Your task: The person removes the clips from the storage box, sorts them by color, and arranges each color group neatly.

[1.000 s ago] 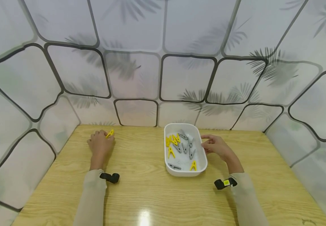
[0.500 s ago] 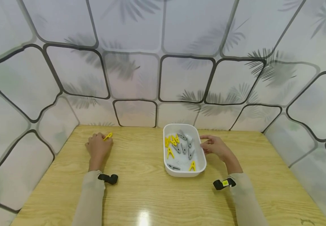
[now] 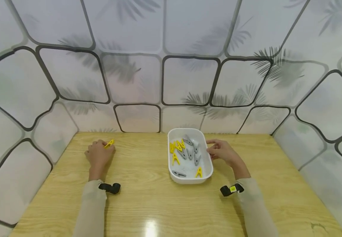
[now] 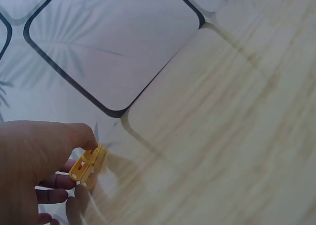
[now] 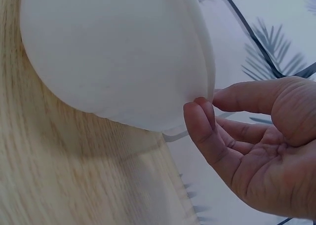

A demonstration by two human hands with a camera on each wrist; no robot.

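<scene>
At the table's far left, my left hand (image 3: 99,153) pinches a yellow clothespin (image 3: 109,143) between thumb and fingers, low by the wall. In the left wrist view the thumb lies on top of the clothespin (image 4: 87,163), with curled fingers beneath. My right hand (image 3: 223,153) is at the right side of a white plastic tub (image 3: 190,180). Its thumb and fingers (image 5: 197,119) close on the tub's edge in the right wrist view. Inside lie several yellow clothespins (image 3: 175,159) and several grey clothespins (image 3: 190,154), loosely scattered.
A light wood table (image 3: 141,204) spreads under both arms. Behind it and along both sides stands a pale patterned wall (image 3: 135,75), close to the tub's back end. Each wrist wears a small black camera, on the left wrist (image 3: 111,188) and right wrist (image 3: 227,190).
The whole head view has drifted, so everything sits slightly farther left. The clothespin in my left hand lies a little flatter. The right hand stays at the tub.
</scene>
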